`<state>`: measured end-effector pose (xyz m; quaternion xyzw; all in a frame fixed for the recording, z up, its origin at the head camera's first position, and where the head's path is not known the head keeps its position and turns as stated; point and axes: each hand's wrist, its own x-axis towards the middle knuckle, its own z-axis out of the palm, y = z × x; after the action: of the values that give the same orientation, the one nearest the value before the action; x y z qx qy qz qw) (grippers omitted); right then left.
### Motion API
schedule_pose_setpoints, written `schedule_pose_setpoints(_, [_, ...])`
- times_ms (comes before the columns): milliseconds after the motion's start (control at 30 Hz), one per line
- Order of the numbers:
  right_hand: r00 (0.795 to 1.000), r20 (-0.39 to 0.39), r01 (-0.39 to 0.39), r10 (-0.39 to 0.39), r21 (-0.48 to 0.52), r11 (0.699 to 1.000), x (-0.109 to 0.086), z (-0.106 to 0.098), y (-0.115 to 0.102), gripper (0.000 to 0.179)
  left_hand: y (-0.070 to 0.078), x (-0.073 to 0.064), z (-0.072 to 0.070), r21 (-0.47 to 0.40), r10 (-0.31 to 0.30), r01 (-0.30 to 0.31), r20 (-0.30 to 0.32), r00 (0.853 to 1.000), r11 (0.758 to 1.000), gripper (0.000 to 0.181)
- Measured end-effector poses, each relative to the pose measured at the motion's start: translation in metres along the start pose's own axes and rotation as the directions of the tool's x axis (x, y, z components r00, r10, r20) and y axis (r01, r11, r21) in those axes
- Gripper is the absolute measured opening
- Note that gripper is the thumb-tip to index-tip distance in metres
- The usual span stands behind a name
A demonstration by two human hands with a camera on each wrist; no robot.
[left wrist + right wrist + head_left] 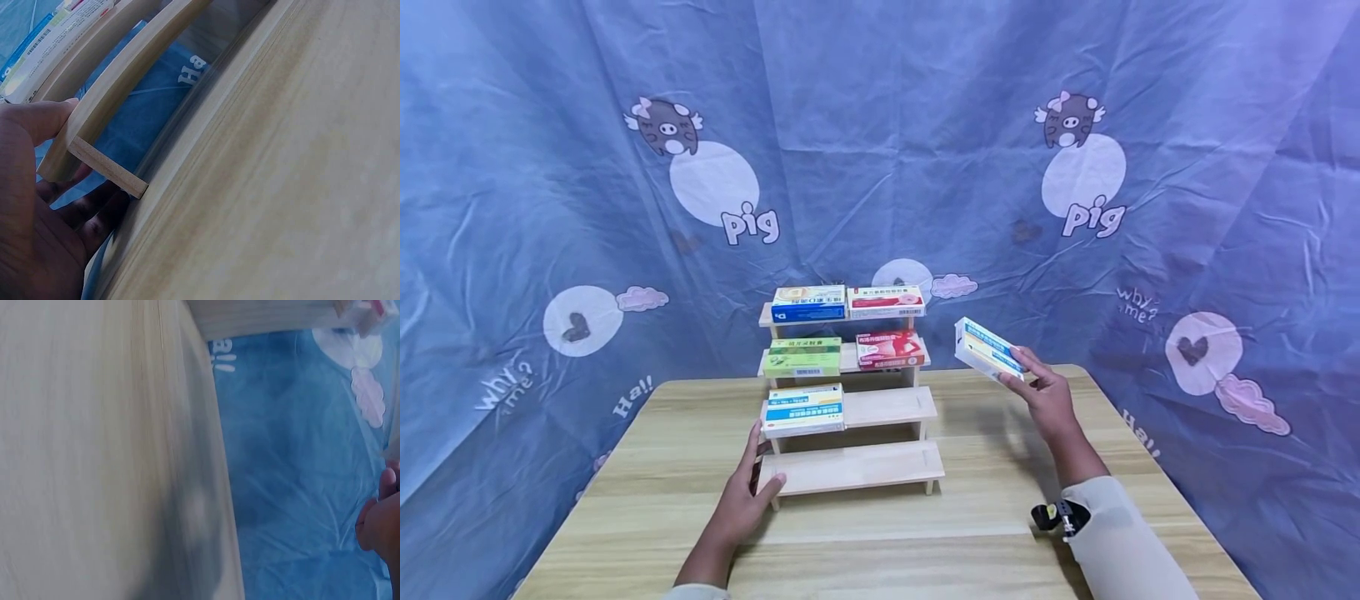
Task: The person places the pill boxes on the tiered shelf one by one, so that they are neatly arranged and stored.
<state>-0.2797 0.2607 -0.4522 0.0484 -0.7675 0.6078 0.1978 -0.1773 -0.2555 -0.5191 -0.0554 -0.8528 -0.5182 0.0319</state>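
A wooden stepped display rack (857,468) stands on the table with medicine boxes on its upper three tiers. My left hand (741,500) grips the left end of its lowest tier; in the left wrist view the thumb (53,119) lies on the board and the fingers are curled below it. Off the rack's right side, my right hand (1045,398) pinches a white, blue and yellow medicine box (988,348) in the air, tilted. In the right wrist view only part of the right hand (381,519) shows at the edge.
A similar blue and white box (805,410) sits left on the third tier. Above it are a green box (803,357) and a red box (889,349), then a blue-orange box (808,303) and a white-red box (886,302) on top. A blue curtain (865,200) hangs behind the table (985,542).
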Motion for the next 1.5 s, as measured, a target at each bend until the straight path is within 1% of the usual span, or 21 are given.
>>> schedule_pose_setpoints(167, [0.996, -0.074, 0.049, -0.047, 0.024, 0.999, -0.005, 0.008, -0.008, 0.056, -0.001, 0.000, 0.001, 0.010, 0.019, -0.019, -0.009, 1.000, 1.000, 0.097])
schedule_pose_setpoints(300, [0.992, -0.105, 0.080, -0.071, 0.081, 0.994, -0.008, 0.014, -0.014, 0.056, -0.002, -0.001, 0.001, 0.018, 0.028, -0.027, -0.013, 1.000, 0.999, 0.097])
schedule_pose_setpoints(400, [0.989, -0.127, 0.090, -0.074, 0.125, 0.988, -0.009, 0.019, -0.018, 0.056, -0.003, -0.001, 0.001, 0.014, 0.028, -0.028, -0.013, 1.000, 0.999, 0.097])
schedule_pose_setpoints(533, [0.983, -0.167, 0.107, -0.080, 0.158, 0.982, -0.012, 0.025, -0.024, 0.056, -0.003, 0.000, 0.001, 0.008, 0.022, -0.022, -0.011, 1.000, 1.000, 0.097])
schedule_pose_setpoints(667, [0.976, -0.187, 0.143, -0.108, 0.184, 0.973, -0.015, 0.032, -0.033, 0.056, -0.003, 0.000, 0.001, 0.007, 0.019, -0.019, -0.013, 1.000, 1.000, 0.097])
schedule_pose_setpoints(767, [0.974, -0.183, 0.170, -0.135, 0.187, 0.968, -0.018, 0.037, -0.039, 0.056, -0.003, 0.001, 0.001, 0.009, 0.021, -0.021, -0.016, 1.000, 1.000, 0.097])
schedule_pose_setpoints(933, [0.967, -0.176, 0.213, -0.185, 0.159, 0.964, -0.023, 0.044, -0.045, 0.056, -0.003, 0.001, 0.001, 0.006, 0.014, -0.014, -0.014, 1.000, 1.000, 0.097])
schedule_pose_setpoints(1033, [0.966, -0.163, 0.225, -0.199, 0.154, 0.962, -0.025, 0.049, -0.047, 0.056, -0.003, 0.001, 0.001, -0.006, 0.007, -0.007, -0.007, 1.000, 1.000, 0.097])
schedule_pose_setpoints(1200, [0.972, -0.105, 0.227, -0.212, 0.162, 0.960, -0.028, 0.060, -0.048, 0.057, -0.003, 0.001, 0.000, -0.014, 0.009, -0.009, -0.006, 1.000, 1.000, 0.097])
schedule_pose_setpoints(1367, [0.964, -0.062, 0.264, -0.257, 0.204, 0.943, -0.030, 0.072, -0.051, 0.056, -0.004, 0.001, 0.001, -0.023, 0.009, -0.009, -0.003, 1.000, 1.000, 0.098])
schedule_pose_setpoints(1500, [0.960, -0.023, 0.278, -0.280, 0.224, 0.934, -0.034, 0.080, -0.055, 0.055, -0.003, 0.001, 0.001, -0.009, 0.022, -0.022, -0.012, 1.000, 1.000, 0.097])
